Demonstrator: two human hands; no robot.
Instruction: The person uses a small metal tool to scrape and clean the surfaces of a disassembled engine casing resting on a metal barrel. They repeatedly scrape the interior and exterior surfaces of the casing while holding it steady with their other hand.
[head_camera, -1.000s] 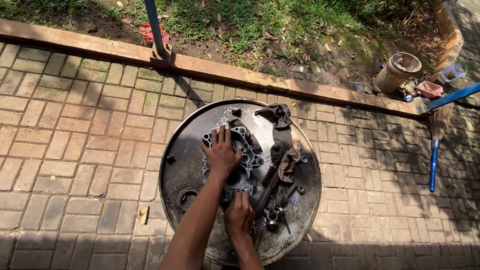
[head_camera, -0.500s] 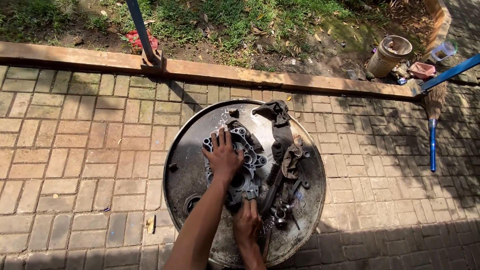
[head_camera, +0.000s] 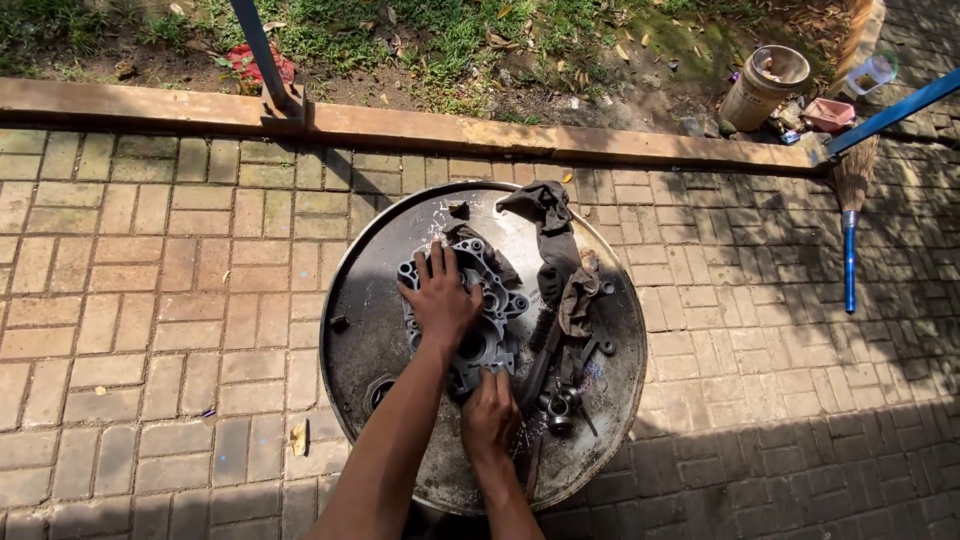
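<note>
Ground: brick paving (head_camera: 130, 300) in sun, a kerb and grass at 12 o'clock, a broom (head_camera: 850, 230) at 3 o'clock.
Bench: round drum top (head_camera: 370, 300), dull scratched steel, grimy.
Casting: grey engine case (head_camera: 490, 320) lies flat at the drum's centre, bare, full of round bores.
Left hand: left hand (head_camera: 440, 300) spreads flat on the case, pressing, not gripping.
Right hand: right hand (head_camera: 490, 415) works the case's 6 o'clock edge; whether it holds anything, I cannot tell.
Progress: case stripped and loose, small metal parts (head_camera: 560, 405) and an oily rag (head_camera: 550, 235) lie at 3 o'clock, nothing refitted.

Left hand (head_camera: 440, 300) flat, fingers (head_camera: 437, 262) spread forward, right hand (head_camera: 490, 415) curled below it, both forearms extended
</note>
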